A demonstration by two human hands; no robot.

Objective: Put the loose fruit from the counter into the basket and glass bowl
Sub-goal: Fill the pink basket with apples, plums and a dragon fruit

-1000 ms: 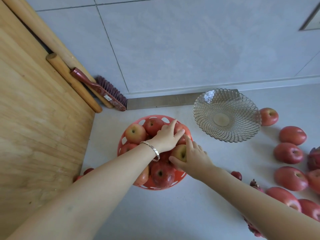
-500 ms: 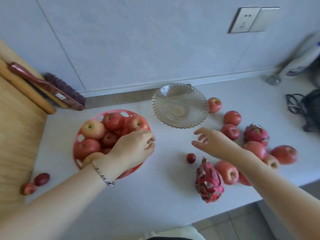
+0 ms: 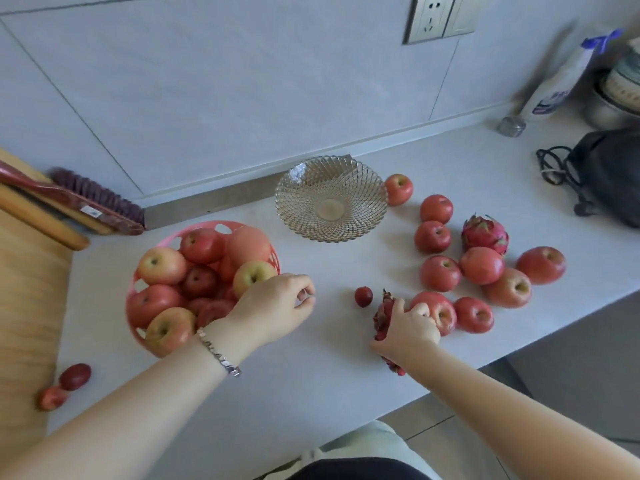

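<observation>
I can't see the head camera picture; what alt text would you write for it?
A person's right hand grips the nearer pink dragon fruit on a pale counter, while the left hand hovers with loosely curled fingers beside a pink plastic basket full of apples. An empty patterned glass bowl stands behind, and loose red apples lie to the right.

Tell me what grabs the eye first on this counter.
A pink basket heaped with apples sits at the left, the left hand beside it. The glass bowl behind it stands empty, while loose apples crowd the right. Near the front edge, the right hand grips a dragon fruit.
</observation>
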